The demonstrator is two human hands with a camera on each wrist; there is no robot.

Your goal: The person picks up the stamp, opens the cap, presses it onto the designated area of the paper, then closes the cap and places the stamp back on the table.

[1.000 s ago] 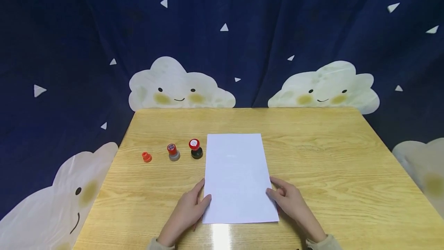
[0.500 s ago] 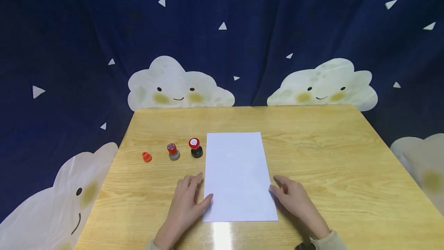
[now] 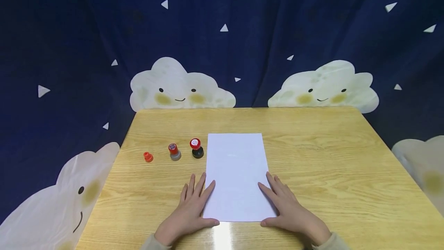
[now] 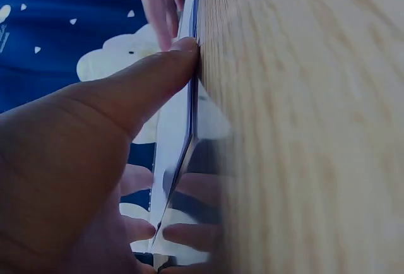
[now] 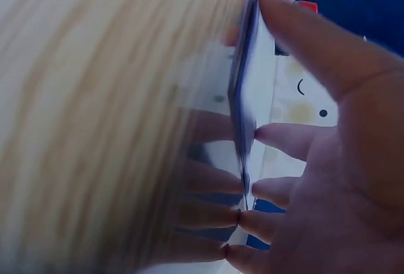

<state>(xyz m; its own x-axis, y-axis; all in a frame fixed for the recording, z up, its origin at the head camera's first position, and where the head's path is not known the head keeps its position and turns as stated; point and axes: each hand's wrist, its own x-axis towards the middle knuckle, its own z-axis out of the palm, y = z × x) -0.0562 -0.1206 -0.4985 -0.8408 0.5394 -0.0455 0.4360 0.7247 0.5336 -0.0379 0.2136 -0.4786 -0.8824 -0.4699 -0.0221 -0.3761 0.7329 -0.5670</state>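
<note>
A thin stack of white paper [image 3: 237, 176] lies on the wooden table in front of me. My left hand [image 3: 189, 211] rests at its lower left corner, fingers spread and straight along the left edge. On the opposite side my right hand [image 3: 291, 211] lies the same way, fingertips over the right edge. Both thumbs reach toward the near edge. In the left wrist view the left thumb [image 4: 151, 78] touches the paper's edge, and the sheets look layered there. The right wrist view shows the right fingers [image 5: 287, 141] extended, tips at the side of the stack.
Left of the paper stand a red-and-black stamp [image 3: 197, 152], a red-and-grey stamp [image 3: 175, 155] and a small red cap-like piece [image 3: 148, 157]. Behind the wooden table [image 3: 333, 157] hangs a dark blue curtain [image 3: 249, 41] with clouds. Light glares off the table's near side.
Both hands first held the paper's sides with fingers bent, then lifted off slightly. Now they have come down with fingers spread, thumbs moved to the near corners. The paper stays nearly in place.
</note>
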